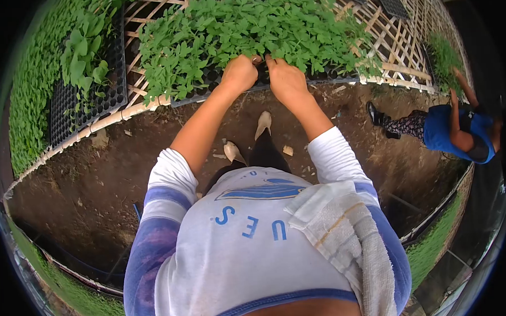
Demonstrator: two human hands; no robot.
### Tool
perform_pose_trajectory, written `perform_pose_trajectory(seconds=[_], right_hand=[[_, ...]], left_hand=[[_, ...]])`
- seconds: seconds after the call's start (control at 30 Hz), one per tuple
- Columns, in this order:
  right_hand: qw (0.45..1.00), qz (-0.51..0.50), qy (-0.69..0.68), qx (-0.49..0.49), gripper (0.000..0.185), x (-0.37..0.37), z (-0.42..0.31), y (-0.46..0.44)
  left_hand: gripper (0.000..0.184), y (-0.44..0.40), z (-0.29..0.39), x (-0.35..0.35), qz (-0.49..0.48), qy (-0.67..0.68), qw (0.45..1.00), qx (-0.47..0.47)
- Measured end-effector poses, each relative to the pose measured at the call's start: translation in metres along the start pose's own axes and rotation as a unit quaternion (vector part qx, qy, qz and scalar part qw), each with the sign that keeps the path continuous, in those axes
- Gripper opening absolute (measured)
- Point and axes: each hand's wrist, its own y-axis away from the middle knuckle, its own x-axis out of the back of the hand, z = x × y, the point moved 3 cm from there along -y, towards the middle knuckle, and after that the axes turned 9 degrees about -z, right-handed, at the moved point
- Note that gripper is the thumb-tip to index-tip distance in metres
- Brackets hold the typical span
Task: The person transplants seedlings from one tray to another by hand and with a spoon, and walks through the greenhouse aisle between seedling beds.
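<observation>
In the head view, the left hand (240, 75) and right hand (287, 81) sit close together at upper centre, fingers curled in at the front edge of the seedlings (248, 24); whether they grip a stem cannot be told. The seedlings stand dense, green and leafy in black trays (335, 77) on a lattice bench (403, 70), beside bare soil (125, 162). A co-worker (452, 130) is at right.

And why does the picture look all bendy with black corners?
Head view: strong fisheye-like bending, so the front bamboo rail curves like a bow; head view: black corners surround the roundish image; head view: soft light on the soil, while the seedlings look fairly clear.
</observation>
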Motion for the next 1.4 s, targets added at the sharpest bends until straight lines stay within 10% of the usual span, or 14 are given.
perform_pose_trajectory(seconds=[0.3, 0.77, 1.27, 1.4], right_hand=[[0.998, -0.021, 0.012, -0.057, 0.052, -0.012, 0.011, 0.012], [0.991, 0.078, -0.088, -0.068, 0.046, -0.026, 0.026, 0.019], [0.984, 0.098, -0.132, -0.067, 0.041, -0.027, 0.031, 0.021], [0.985, 0.120, -0.111, -0.056, 0.042, -0.028, 0.031, 0.019]], left_hand=[[0.039, -0.027, 0.019, 0.003, -0.025, -0.172, 0.978, 0.115], [0.012, -0.067, -0.001, -0.018, 0.040, -0.229, 0.973, -0.007], [0.017, -0.063, -0.012, -0.003, 0.024, 0.064, 0.997, 0.035], [0.018, -0.063, -0.002, -0.009, 0.036, -0.174, 0.984, -0.004]])
